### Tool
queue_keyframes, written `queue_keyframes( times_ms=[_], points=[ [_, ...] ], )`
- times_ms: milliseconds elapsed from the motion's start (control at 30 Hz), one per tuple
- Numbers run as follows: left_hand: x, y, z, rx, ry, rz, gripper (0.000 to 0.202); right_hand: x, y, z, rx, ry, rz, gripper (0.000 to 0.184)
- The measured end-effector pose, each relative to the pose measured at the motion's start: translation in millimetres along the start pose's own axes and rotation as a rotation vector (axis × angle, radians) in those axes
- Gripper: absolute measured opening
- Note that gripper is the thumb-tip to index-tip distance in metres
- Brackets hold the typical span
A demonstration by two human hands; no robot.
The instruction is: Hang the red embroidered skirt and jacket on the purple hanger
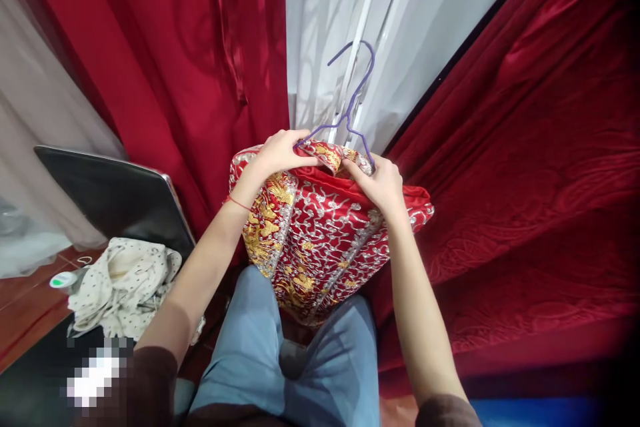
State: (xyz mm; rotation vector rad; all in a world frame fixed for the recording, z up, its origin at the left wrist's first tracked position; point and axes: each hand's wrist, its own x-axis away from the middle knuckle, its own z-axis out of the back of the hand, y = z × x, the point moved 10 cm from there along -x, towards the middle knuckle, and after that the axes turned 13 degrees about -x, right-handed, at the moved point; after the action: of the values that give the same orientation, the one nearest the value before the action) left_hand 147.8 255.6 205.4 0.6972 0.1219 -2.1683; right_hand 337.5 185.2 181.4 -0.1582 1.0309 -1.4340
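Observation:
A red garment with silver and gold embroidery hangs in front of my knees on a purple wire hanger. My left hand grips the garment's collar edge on the left, thumb at the front and fingers behind. On the right side of the collar, my right hand is closed the same way, its thumb pointing toward the middle. The hanger's hook rises above the collar, in front of white curtain; whether it rests on anything is unclear. The backs of the fingers are partly hidden by cloth.
Red curtains hang on the right, with another red curtain at left. White sheer curtain lies between them. A black chair stands left, with a dotted white cloth and a white-capped container near it.

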Motion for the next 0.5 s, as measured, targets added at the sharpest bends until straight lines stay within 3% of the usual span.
queue_keyframes(
  times_ms=[100, 200, 267, 400, 500],
  points=[
    [9.3, -2.3, 2.9, -0.088, 0.103, 0.153, 0.041, -0.3, -0.7, -4.1, -0.207, -0.163, -0.011, 0.057],
    [10.7, 1.4, 0.3, -0.110, 0.090, 0.207, 0.042, 1.0, 5.3, -10.5, -0.459, -0.356, -0.134, 0.066],
    [9.5, 0.1, -0.4, -0.125, 0.079, 0.248, 0.047, 0.9, 11.6, -13.7, -0.550, -0.433, -0.241, 0.061],
    [6.9, -5.6, 0.2, -0.127, 0.124, 0.332, 0.058, -3.2, 20.7, -23.0, -0.527, -0.578, -0.400, 0.044],
    [3.0, -7.6, -6.7, -0.114, 0.148, 0.392, 0.065, -11.9, 14.0, -30.0, -0.462, -0.691, -0.378, 0.044]
  ],
)
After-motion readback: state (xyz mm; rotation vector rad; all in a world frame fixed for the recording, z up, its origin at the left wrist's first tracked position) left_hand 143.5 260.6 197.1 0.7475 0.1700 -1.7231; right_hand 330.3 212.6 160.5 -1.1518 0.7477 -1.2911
